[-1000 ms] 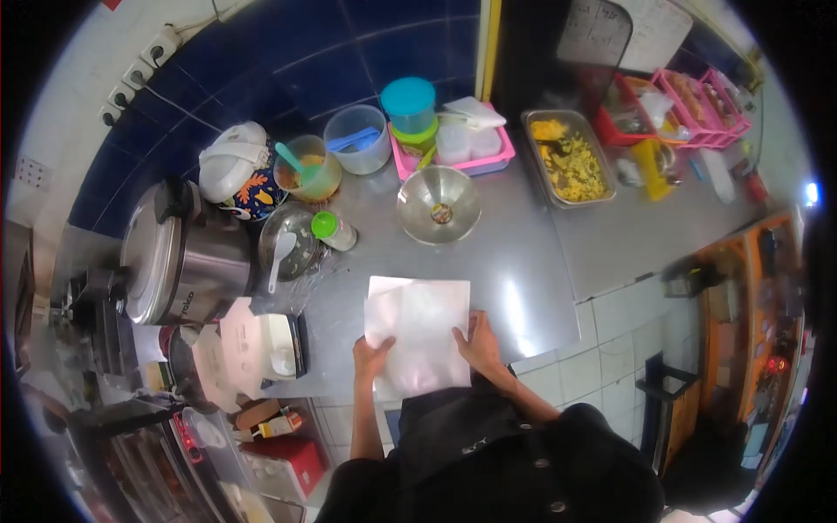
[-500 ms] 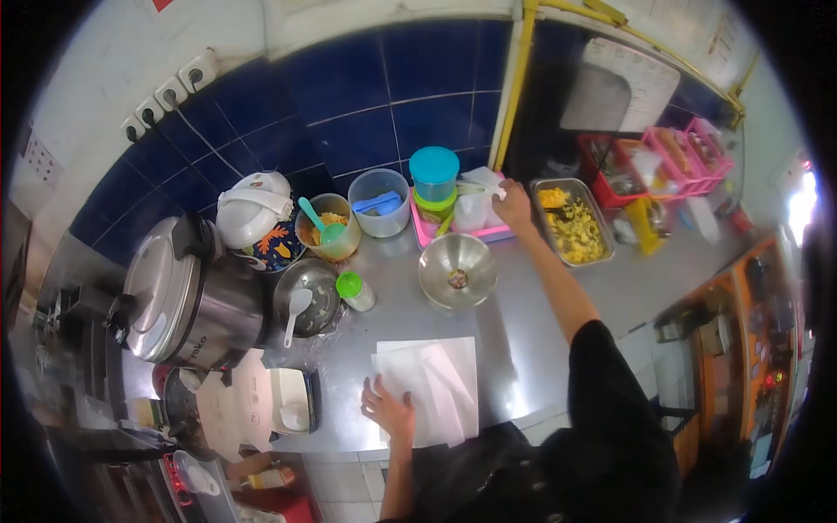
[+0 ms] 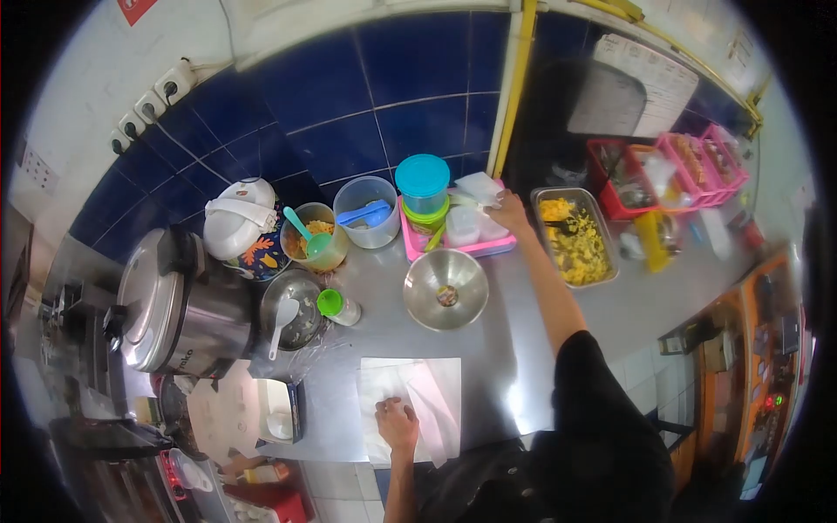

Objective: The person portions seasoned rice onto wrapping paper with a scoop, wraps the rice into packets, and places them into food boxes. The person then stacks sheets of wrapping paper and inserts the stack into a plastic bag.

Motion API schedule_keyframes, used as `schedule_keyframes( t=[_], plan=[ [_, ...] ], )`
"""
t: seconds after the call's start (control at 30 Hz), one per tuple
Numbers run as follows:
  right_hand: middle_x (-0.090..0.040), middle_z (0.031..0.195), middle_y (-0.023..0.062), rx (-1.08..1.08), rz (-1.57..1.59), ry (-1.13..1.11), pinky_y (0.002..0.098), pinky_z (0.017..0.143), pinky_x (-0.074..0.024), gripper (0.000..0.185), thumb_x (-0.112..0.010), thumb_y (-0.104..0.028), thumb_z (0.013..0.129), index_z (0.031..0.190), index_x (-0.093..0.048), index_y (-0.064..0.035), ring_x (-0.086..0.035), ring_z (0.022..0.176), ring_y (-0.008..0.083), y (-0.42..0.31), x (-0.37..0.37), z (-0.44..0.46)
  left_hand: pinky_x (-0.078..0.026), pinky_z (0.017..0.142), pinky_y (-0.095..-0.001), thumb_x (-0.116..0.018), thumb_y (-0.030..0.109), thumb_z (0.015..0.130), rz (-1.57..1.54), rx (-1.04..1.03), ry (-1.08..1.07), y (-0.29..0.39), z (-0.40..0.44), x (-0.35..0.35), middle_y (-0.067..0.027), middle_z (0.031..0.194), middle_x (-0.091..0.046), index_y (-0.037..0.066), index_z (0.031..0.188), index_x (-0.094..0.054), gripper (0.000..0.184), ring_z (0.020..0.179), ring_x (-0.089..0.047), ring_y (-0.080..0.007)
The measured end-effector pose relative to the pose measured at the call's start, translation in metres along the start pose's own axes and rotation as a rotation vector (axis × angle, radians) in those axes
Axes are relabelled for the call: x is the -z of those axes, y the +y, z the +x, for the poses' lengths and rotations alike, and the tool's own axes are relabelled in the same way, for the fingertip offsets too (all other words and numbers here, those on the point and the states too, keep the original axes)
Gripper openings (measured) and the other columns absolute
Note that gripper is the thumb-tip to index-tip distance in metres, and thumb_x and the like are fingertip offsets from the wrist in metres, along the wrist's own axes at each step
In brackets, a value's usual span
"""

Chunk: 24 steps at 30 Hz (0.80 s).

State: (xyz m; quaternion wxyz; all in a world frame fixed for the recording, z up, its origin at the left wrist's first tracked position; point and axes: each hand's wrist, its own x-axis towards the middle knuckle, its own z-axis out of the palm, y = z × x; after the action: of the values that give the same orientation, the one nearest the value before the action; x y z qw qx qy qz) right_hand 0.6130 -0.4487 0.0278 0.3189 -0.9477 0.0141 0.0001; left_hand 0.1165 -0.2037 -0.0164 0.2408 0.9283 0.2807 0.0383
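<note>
White paper sheets (image 3: 433, 401) are laid flat at the near edge of the steel counter (image 3: 506, 349). They are touched by the left hand (image 3: 398, 424), whose fingers are bent and held a little apart, with nothing clamped between them. To the left of the sheets, an open carton (image 3: 228, 410) is seen.

Beyond the sheets, a steel bowl (image 3: 427, 301) is set down (something small and round is seen at its bottom). To its left, a shaker (image 3: 340, 308) with a green lid is placed beside a dark pan (image 3: 312, 329), across which a white spoon (image 3: 284, 321) is laid.

Farther back, a pink tray (image 3: 493, 248) is filled with tubs, one of them topped by a blue lid (image 3: 423, 173). A white packet (image 3: 479, 187) at its back right is reached by the right hand (image 3: 507, 212); whether the fingertips are closed on it cannot be told. Just right of that forearm, yellow food (image 3: 580, 248) is held in a metal tray (image 3: 609, 277). Behind everything, the wall is covered with blue tiles (image 3: 331, 78).
</note>
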Motion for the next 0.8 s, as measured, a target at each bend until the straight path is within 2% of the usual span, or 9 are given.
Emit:
schedule_keyframes(
  t=[0.07,0.17,0.27,0.33,0.37,0.53,0.67,0.73,0.8],
  plan=[
    [-0.055,0.129,0.0261,0.038,-0.018,-0.122,0.0441,0.103,-0.0465,0.066,-0.077,-0.039,0.076,0.123,-0.056,0.0006,-0.057,0.118,0.0421,-0.005,0.002,0.009,-0.052,0.081,-0.0479,-0.070,0.014,0.079,0.018,0.004,-0.003,0.003,-0.001,-0.001,-0.0143,0.110,-0.057,0.009,0.106,-0.063,0.029,0.100,-0.058,-0.0367],
    [-0.062,0.123,0.0247,0.073,-0.254,0.072,0.0421,0.102,-0.0469,0.068,-0.072,-0.044,0.080,0.130,-0.054,-0.0020,-0.057,0.119,0.0364,-0.036,0.004,0.015,-0.053,0.082,-0.0511,-0.075,0.018,0.077,0.038,-0.047,-0.074,0.022,-0.008,0.001,-0.0157,0.121,-0.051,0.010,0.114,-0.060,0.041,0.107,-0.052,-0.0411],
    [-0.062,0.126,0.0244,0.057,-0.279,-0.109,0.0433,0.102,-0.0472,0.069,-0.069,-0.042,0.081,0.132,-0.051,0.0013,-0.058,0.121,0.0362,-0.060,0.004,0.035,-0.053,0.082,-0.0540,-0.080,0.023,0.073,0.088,-0.037,-0.101,0.031,-0.010,-0.007,-0.0187,0.131,-0.042,0.011,0.122,-0.055,0.056,0.114,-0.044,-0.0459],
    [-0.057,0.134,0.0239,0.066,-0.499,-0.188,0.0425,0.102,-0.0482,0.069,-0.069,-0.037,0.079,0.133,-0.051,0.0024,-0.058,0.122,0.0359,-0.069,-0.004,0.046,-0.053,0.083,-0.0561,-0.083,0.028,0.070,0.067,-0.054,-0.081,0.038,-0.010,-0.010,-0.0237,0.134,-0.037,0.010,0.127,-0.051,0.068,0.117,-0.040,-0.0485],
    [-0.055,0.137,0.0232,0.033,-0.529,-0.175,0.0400,0.101,-0.0503,0.069,-0.069,-0.036,0.078,0.133,-0.051,0.0022,-0.057,0.125,0.0334,-0.070,-0.008,0.047,-0.050,0.089,-0.0603,-0.085,0.032,0.068,0.046,0.022,-0.170,0.041,-0.010,-0.009,-0.0277,0.138,-0.034,0.010,0.133,-0.045,0.080,0.122,-0.036,-0.0523],
    [-0.060,0.130,0.0221,-0.021,-0.565,-0.163,0.0372,0.095,-0.0543,0.065,-0.070,-0.028,0.077,0.133,-0.053,0.0002,-0.059,0.124,0.0290,-0.080,-0.009,0.058,-0.043,0.096,-0.0663,-0.088,0.036,0.065,0.046,0.104,-0.193,0.049,-0.016,-0.028,-0.0286,0.141,-0.029,0.013,0.138,-0.038,0.092,0.124,-0.031,-0.0577],
    [-0.067,0.118,0.0189,0.152,-0.554,-0.104,0.0383,0.091,-0.0561,0.039,-0.069,-0.020,0.079,0.112,-0.069,-0.0010,-0.066,0.113,0.0335,-0.053,-0.019,0.076,-0.039,0.098,-0.0696,-0.088,0.036,0.066,0.071,0.129,-0.212,0.054,-0.018,-0.031,-0.0313,0.148,-0.022,0.015,0.144,-0.032,0.098,0.129,-0.024,-0.0636],
    [-0.071,0.112,0.0181,-0.001,-0.400,-0.123,0.0398,0.087,-0.0575,0.030,-0.070,-0.018,0.080,0.106,-0.072,-0.0028,-0.069,0.106,0.0348,-0.062,0.009,0.066,-0.038,0.099,-0.0711,-0.088,0.037,0.066,0.083,0.138,-0.222,0.060,-0.017,-0.028,-0.0319,0.151,-0.019,0.015,0.146,-0.029,0.101,0.131,-0.021,-0.0662],
    [-0.071,0.107,0.0221,-0.015,-0.318,-0.066,0.0422,0.089,-0.0569,0.030,-0.070,-0.015,0.079,0.105,-0.071,-0.0007,-0.068,0.105,0.0382,-0.055,0.020,0.061,-0.036,0.092,-0.0799,-0.086,0.039,0.069,0.045,0.188,-0.309,0.069,-0.015,-0.021,-0.0324,0.156,-0.012,0.016,0.149,-0.027,0.103,0.136,-0.011,-0.0688]
  ],
)
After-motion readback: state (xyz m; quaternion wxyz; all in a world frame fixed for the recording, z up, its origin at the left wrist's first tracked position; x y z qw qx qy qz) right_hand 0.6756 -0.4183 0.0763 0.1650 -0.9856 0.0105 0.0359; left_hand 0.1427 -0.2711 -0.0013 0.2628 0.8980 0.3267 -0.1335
